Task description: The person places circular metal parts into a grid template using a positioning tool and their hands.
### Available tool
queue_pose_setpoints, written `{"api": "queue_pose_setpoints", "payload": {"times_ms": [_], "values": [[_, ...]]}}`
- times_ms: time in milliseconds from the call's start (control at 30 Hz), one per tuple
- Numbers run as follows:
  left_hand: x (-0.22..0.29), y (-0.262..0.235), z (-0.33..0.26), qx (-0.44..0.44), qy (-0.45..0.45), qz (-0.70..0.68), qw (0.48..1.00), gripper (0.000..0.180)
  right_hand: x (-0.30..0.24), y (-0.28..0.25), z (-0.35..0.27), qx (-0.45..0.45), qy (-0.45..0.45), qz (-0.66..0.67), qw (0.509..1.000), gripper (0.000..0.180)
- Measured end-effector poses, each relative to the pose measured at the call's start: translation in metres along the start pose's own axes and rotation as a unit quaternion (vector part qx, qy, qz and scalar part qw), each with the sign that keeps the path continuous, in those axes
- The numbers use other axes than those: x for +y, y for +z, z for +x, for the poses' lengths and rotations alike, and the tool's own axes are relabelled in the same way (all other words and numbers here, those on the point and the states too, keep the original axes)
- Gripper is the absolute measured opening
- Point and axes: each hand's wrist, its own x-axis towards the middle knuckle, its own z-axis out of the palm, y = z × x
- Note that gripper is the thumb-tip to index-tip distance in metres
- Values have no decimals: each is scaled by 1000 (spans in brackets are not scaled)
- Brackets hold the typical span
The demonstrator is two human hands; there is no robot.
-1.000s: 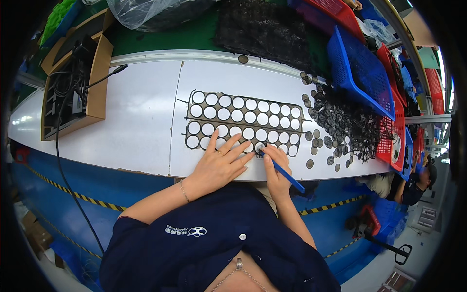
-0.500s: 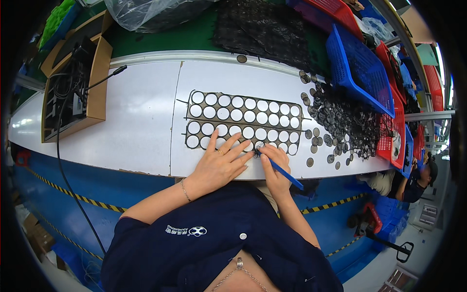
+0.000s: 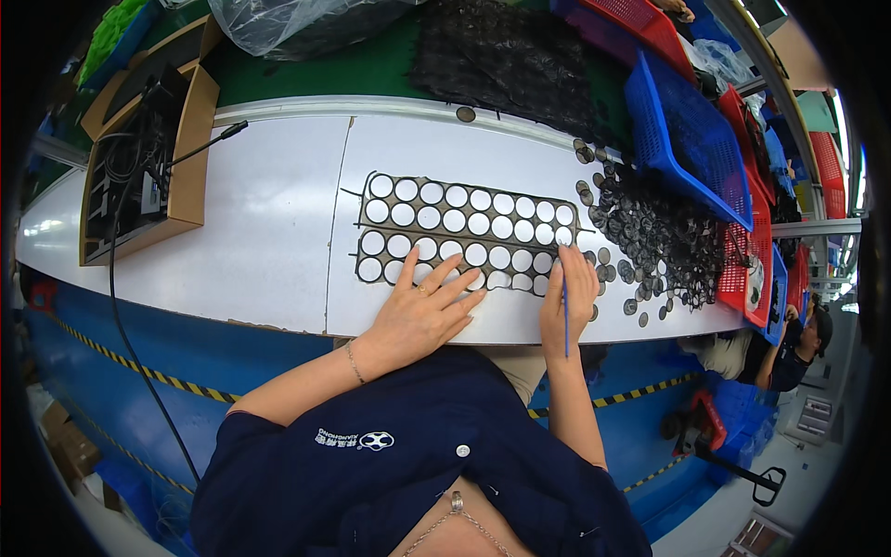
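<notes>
Right hand [image 3: 574, 295] has shifted to the punched sheet's [image 3: 464, 232] right end gripping the blue tool [image 3: 566, 320], our left hand [image 3: 422, 311] is flat and open pinning it, so we judge the next disc needs a precise poke.

The left hand [image 3: 422, 311] lies flat on a punched black sheet [image 3: 464, 232]; the right hand [image 3: 571, 292] grips a blue tool [image 3: 565, 320].

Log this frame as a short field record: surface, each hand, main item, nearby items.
surface: white table
left hand: flat, fingers spread, pressing on the dark punched sheet
right hand: at the sheet's right end, holding a thin blue tool
punched sheet: two rows of round holes, flat
right of sheet: pile of dark discs
behind: blue basket
left: cardboard box
</notes>
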Motion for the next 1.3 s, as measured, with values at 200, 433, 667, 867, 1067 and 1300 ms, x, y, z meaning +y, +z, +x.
{"api": "queue_pose_setpoints", "payload": {"times_ms": [200,433,667,867,1067,1300], "values": [[-4,-6,-8,-20,5,0,1000,44,-34,-2,-19,-146,113,259,948,22],[-10,-14,-16,-10,-21,7,1000,43,-55,2,-22,-211,86,241,944,21],[-9,-15,-17,-14,-29,1,999,42,-58,4,-22,-216,84,229,946,21],[-10,-15,-18,-12,-25,1,1000,41,-56,7,-26,-215,64,217,950,21],[-12,-12,-18,-15,-13,19,1000,39,-56,15,-23,-155,-154,37,975,32],[-11,-13,-17,7,-18,5,1000,36,-11,16,11,-56,-8,82,995,24]]}}
